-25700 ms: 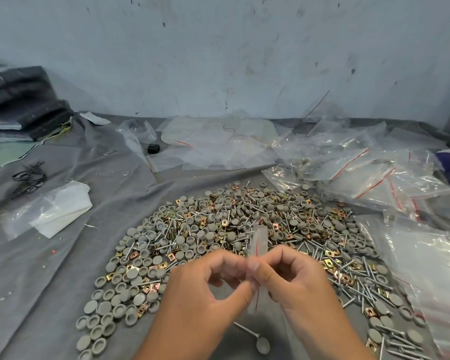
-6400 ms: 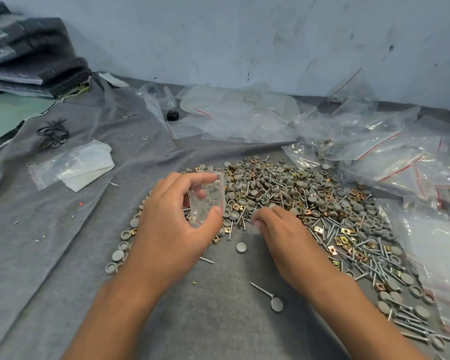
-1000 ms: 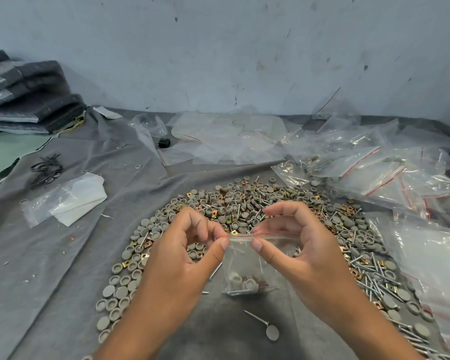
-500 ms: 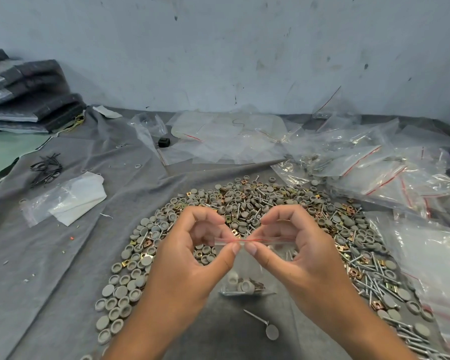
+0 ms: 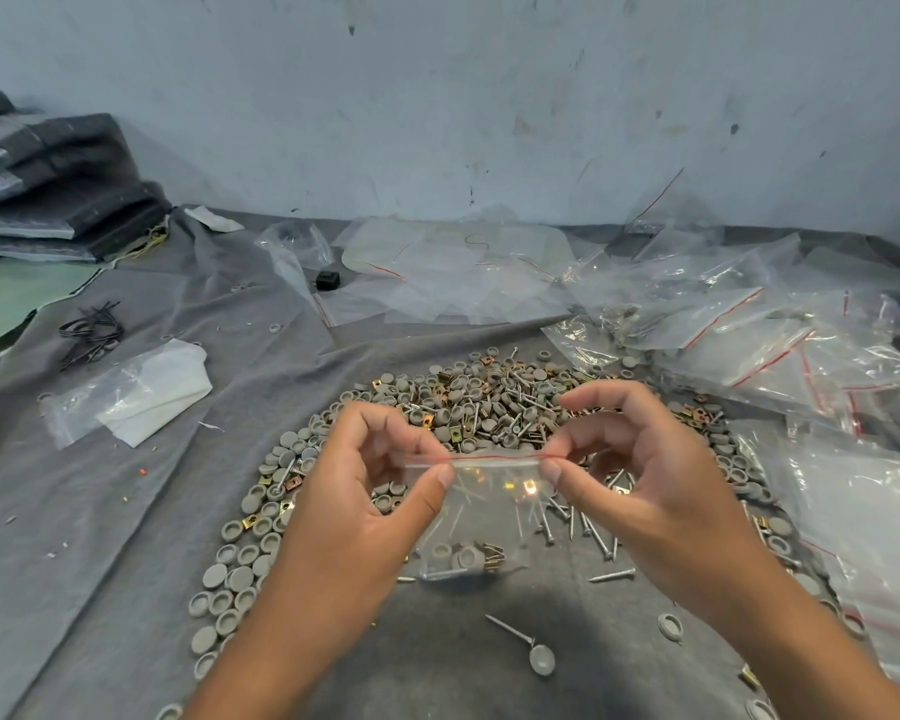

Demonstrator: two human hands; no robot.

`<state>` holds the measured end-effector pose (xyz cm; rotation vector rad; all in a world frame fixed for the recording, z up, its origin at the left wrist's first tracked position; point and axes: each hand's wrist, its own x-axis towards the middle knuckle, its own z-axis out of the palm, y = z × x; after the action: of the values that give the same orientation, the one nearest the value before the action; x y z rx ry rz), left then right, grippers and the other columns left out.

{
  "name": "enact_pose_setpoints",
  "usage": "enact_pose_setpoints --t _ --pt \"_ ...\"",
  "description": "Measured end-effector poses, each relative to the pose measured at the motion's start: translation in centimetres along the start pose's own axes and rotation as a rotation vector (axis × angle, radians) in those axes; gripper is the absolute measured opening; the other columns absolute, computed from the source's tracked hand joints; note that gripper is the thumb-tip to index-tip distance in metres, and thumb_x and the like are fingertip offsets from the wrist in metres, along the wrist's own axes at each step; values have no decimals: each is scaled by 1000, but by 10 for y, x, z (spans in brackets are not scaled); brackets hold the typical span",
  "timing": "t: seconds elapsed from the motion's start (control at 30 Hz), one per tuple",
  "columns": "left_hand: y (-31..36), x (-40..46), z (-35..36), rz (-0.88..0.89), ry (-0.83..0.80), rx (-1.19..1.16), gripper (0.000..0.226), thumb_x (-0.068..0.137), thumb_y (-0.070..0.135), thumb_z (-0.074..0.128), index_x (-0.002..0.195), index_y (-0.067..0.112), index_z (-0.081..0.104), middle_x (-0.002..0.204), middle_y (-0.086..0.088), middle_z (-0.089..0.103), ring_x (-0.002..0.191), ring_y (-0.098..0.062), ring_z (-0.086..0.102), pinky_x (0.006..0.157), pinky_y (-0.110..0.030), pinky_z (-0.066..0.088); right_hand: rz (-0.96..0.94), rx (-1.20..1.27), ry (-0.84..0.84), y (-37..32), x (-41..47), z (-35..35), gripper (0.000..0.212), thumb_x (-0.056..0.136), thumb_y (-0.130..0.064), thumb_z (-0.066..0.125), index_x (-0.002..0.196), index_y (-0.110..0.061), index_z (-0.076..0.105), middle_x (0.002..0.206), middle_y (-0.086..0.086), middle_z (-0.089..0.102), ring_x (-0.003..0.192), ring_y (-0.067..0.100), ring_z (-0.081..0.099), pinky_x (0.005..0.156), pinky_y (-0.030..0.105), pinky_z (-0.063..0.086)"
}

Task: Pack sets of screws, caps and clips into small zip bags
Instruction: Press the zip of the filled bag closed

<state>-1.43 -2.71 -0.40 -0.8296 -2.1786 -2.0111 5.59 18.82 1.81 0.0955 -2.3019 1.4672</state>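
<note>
A small clear zip bag (image 5: 481, 506) with a red seal line hangs between my hands above the grey cloth. Grey caps, brass clips and screws lie in its bottom. My left hand (image 5: 354, 517) pinches the left end of the seal strip between thumb and forefinger. My right hand (image 5: 640, 491) pinches the right end the same way. The strip is stretched flat between them. Beneath and behind the bag spreads a big pile (image 5: 468, 407) of grey caps, brass clips and screws.
Packed and unused zip bags (image 5: 780, 350) are heaped at the right and back. A loose screw with a cap (image 5: 528, 648) lies near me. At the left are a plastic sleeve with white paper (image 5: 131, 397), black ties (image 5: 90, 332) and stacked grey felt (image 5: 58, 184).
My hands have moved apart along the bag's top, from the middle of the seal to its two ends. The bag hangs at about the same height.
</note>
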Motion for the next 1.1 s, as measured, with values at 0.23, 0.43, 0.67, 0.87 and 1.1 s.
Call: enact_pose_setpoints --t 0.23,0.43,0.67,0.87,1.1 --pt "1 -2 4 5 -28 -10 43 78 36 78 114 39 55 111 1 74 110 -25 68 91 -27 52 -25 -29 25 3 -2 4 31 87 -29 77 104 -41 53 93 -12 72 78 10 65 67 15 47" --pt "5 -2 10 21 -27 33 47 77 32 82 115 41 56 105 3 75 104 -23 71 88 -32 55 -40 -26 17 2 -3 9 30 82 -41 70 105 -47 52 94 -10 72 82 14 65 68 19 47" --pt "9 -4 11 -18 -15 33 40 78 36 77 112 43 56 93 4 76 91 -19 73 77 -29 52 -61 -16 -16 0 -6 12 40 81 -39 70 115 -44 50 96 -7 70 89 20 65 72 31 49" --pt "8 -5 13 -15 -29 19 40 78 33 76 112 42 56 92 2 75 90 -18 72 80 -17 51 -45 -33 -42 -2 -8 23 42 81 -43 73 116 -45 49 97 -13 73 88 18 66 73 28 48" --pt "7 -5 11 -34 -57 -19 43 78 32 78 113 41 56 92 0 75 90 -19 72 80 -18 52 -7 18 -28 -4 -9 27 40 83 -36 75 113 -44 50 94 -9 74 87 20 66 77 42 49"
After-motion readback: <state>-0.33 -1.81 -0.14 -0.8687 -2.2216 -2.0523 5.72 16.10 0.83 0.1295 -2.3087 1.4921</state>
